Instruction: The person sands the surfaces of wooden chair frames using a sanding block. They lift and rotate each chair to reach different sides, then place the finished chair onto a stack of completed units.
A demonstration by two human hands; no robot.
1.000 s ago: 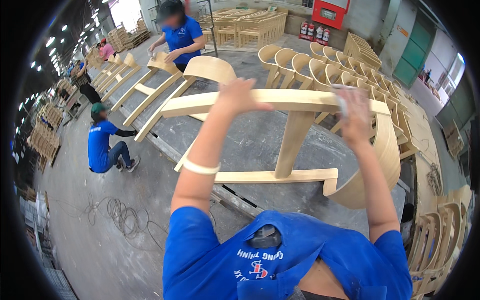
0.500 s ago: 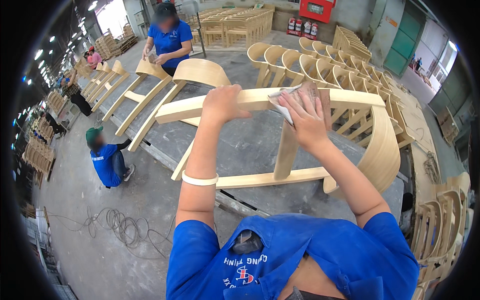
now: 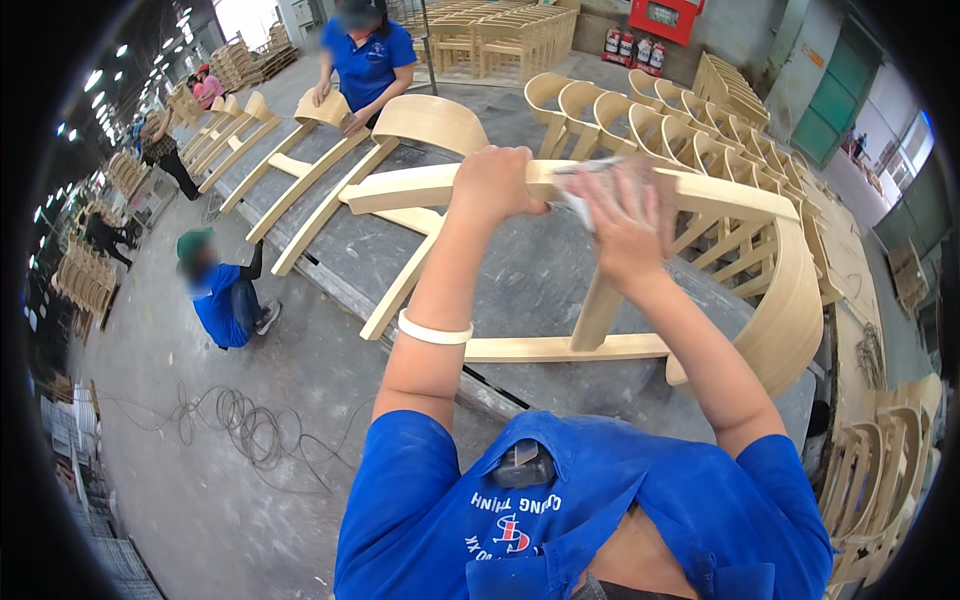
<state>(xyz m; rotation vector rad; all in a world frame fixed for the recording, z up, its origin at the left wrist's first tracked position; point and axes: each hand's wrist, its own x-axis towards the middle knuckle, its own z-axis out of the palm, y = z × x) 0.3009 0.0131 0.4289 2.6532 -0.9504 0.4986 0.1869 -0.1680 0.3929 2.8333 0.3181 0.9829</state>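
Observation:
A pale wooden chair frame [image 3: 740, 197] lies on its side on the grey work table, its curved backrest [image 3: 790, 310] at the right. My left hand [image 3: 492, 185] is wrapped over the upper rail, the thumb bent round its near side. On the same rail, a little to the right, my right hand [image 3: 632, 225] presses a folded sheet of sandpaper [image 3: 664, 195], brown on one side and pale on the other. The right fingers lie along the sheet and are somewhat smeared by motion. The lower rail and a crosspiece [image 3: 598, 310] show between my arms.
Further chair frames [image 3: 425, 125] lie along the grey table [image 3: 420, 270], with a co-worker [image 3: 370, 65] behind them. Another person [image 3: 225, 295] squats left of the table near a coiled cable [image 3: 250, 425]. Rows of frames [image 3: 690, 130] stand beyond, and more are stacked [image 3: 880, 460] at right.
The whole view has shifted, so the scene sits further right and slightly higher. My left hand still grips the rail; my right hand with the sandpaper has stayed close to it, now blurred.

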